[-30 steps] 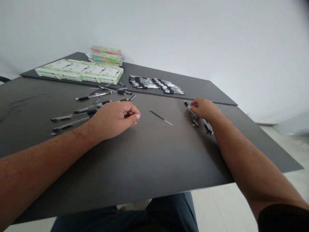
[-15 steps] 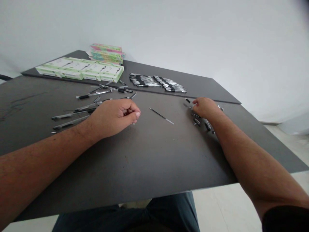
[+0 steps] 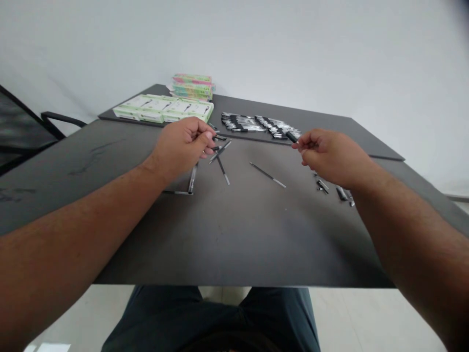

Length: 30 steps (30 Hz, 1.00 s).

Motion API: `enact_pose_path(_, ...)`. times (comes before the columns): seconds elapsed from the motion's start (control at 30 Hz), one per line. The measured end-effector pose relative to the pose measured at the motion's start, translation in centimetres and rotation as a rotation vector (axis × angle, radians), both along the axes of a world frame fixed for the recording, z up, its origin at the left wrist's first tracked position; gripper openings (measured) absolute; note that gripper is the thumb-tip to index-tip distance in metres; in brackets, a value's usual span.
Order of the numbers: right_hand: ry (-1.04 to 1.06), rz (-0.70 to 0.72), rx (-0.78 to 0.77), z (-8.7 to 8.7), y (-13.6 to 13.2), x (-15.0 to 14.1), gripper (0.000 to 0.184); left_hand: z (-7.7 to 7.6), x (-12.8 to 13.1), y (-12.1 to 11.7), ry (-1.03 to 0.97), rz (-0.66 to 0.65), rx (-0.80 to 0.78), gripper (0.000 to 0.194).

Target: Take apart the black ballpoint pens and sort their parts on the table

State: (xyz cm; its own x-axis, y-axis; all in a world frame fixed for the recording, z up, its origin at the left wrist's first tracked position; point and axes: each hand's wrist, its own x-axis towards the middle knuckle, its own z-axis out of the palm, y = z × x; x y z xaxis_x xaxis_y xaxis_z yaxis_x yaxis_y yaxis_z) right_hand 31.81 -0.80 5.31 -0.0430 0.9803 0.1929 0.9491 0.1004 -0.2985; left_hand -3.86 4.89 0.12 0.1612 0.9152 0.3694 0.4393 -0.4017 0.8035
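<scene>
My left hand (image 3: 188,142) is closed in a pinch above the loose pen pieces left of the middle; what its fingertips hold, if anything, is too hidden to name. My right hand (image 3: 326,152) pinches a pen barrel with a black grip (image 3: 292,137), its end pointing up and left past the fingers. A thin ink refill (image 3: 267,174) lies on the table between both hands. Close to my left fingers lie a second refill (image 3: 223,170) and a clear pen barrel (image 3: 220,151). Other pen pieces are partly covered by my left hand and forearm.
Two rows of clear pens with black grips (image 3: 244,122) lie on the raised back board (image 3: 322,129). White-green boxes (image 3: 161,106) and a stack of colourful packets (image 3: 192,87) stand at back left. Small pen parts (image 3: 322,186) lie below my right hand. A chair (image 3: 64,117) is at left.
The view has shifted left. My right hand has lifted from the small parts with the pen barrel and moved inward. My left hand has moved farther back, uncovering some pen pieces.
</scene>
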Motion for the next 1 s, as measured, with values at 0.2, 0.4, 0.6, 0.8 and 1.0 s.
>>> enact_pose_path(0.2,0.047,0.111,0.059,-0.3,-1.7,-3.7,0.025,0.3,-1.2,1.3,-0.047,0.123,0.023,0.014)
enact_pose_path(0.4,0.035,0.202,0.118,-4.7,-1.1,-3.1,0.024,0.7,-1.9,1.8,-0.035,0.183,-0.001,0.015)
enact_pose_path(0.6,0.065,0.164,0.027,-6.8,-0.3,-2.0,0.025,0.7,-2.4,2.1,-0.026,0.186,-0.023,0.009)
enact_pose_path(0.8,0.079,0.230,0.118,-6.2,-1.0,-1.9,0.028,0.8,-3.7,3.1,-0.054,0.232,0.037,0.019)
enact_pose_path(1.0,0.093,0.246,0.102,-6.4,-1.2,-2.0,0.028,0.9,-5.0,3.9,-0.055,0.267,0.070,0.022)
